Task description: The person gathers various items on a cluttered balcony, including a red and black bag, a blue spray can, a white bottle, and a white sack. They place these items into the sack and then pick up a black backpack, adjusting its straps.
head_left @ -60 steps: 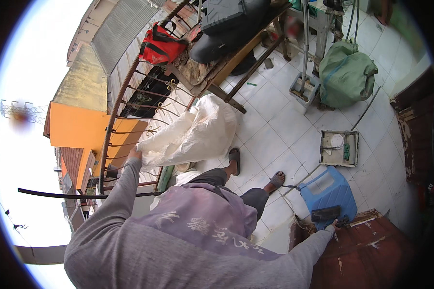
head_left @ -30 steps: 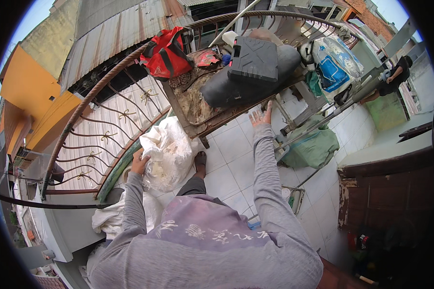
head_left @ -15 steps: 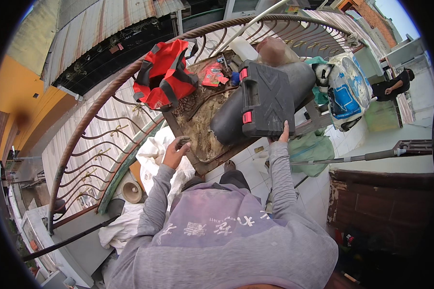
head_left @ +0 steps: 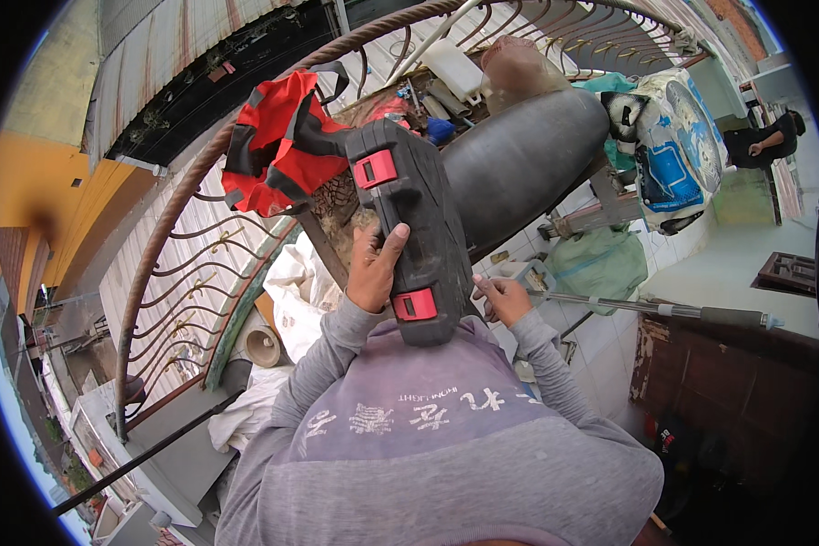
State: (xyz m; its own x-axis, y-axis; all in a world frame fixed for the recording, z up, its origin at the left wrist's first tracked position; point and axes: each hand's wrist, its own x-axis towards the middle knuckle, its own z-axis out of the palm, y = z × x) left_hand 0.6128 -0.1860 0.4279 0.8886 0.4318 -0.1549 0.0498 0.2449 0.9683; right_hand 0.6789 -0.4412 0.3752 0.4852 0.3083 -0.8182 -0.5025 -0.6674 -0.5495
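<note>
A black hard plastic tool case (head_left: 420, 237) with two red latches stands tilted close in front of my chest. My left hand (head_left: 374, 268) is closed round the handle on its latch side, the thumb lying over the top. Beside the case's right edge is my right hand (head_left: 503, 300), its fingers loosely bent and apart, with nothing visible in them. The fingertips are very near the case; whether they touch it cannot be told.
Beyond the case lies a long black rounded seat-like form (head_left: 528, 159). A red tool bag (head_left: 278, 146) gapes at the left, by the curved railing (head_left: 177, 214). White sacks (head_left: 300, 287) lie below it. A metal pole (head_left: 646, 308) extends at the right; another person (head_left: 766, 141) is farther off.
The case has come toward my chest and left, turning its latch side up. My left hand has taken its handle; my right hand has left its lower edge.
</note>
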